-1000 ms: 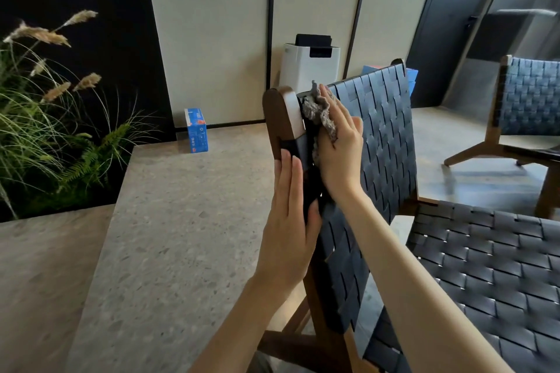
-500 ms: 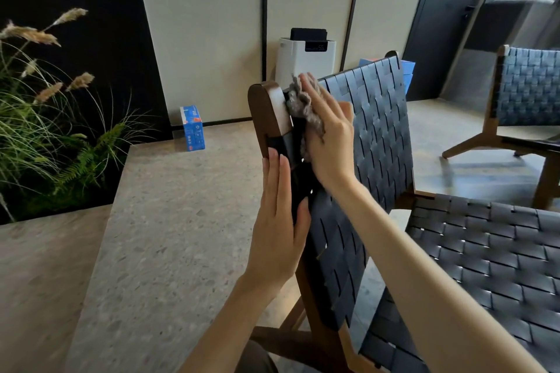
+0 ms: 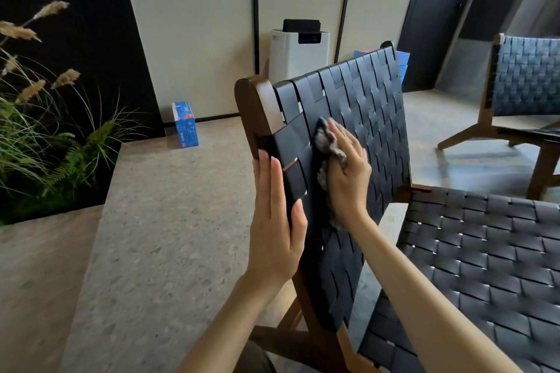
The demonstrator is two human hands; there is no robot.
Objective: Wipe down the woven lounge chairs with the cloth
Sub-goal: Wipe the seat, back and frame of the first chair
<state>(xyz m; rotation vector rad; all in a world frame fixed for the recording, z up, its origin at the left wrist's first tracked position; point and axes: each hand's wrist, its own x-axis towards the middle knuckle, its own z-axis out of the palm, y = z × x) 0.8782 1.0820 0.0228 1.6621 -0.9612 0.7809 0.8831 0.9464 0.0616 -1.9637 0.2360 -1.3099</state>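
The near woven lounge chair (image 3: 369, 106) has a dark wooden frame and black woven straps; its backrest stands in front of me and its seat (image 3: 485, 266) spreads to the lower right. My right hand (image 3: 348, 172) presses a crumpled grey cloth (image 3: 328, 145) against the front of the backrest, about a third of the way down from the top. My left hand (image 3: 277, 221) lies flat with straight fingers against the backrest's left side rail, thumb on the straps. A second woven chair (image 3: 527, 82) stands at the far right.
A grass and fern planter (image 3: 39, 136) fills the left. A blue box (image 3: 185, 126) and a white appliance (image 3: 298, 51) stand on the floor by the wall, with a blue box (image 3: 404, 62) behind the backrest. A dark door (image 3: 439, 18) is at the back right.
My right hand has slid the cloth down from the backrest's top left corner onto the woven straps. My left hand stays on the side rail.
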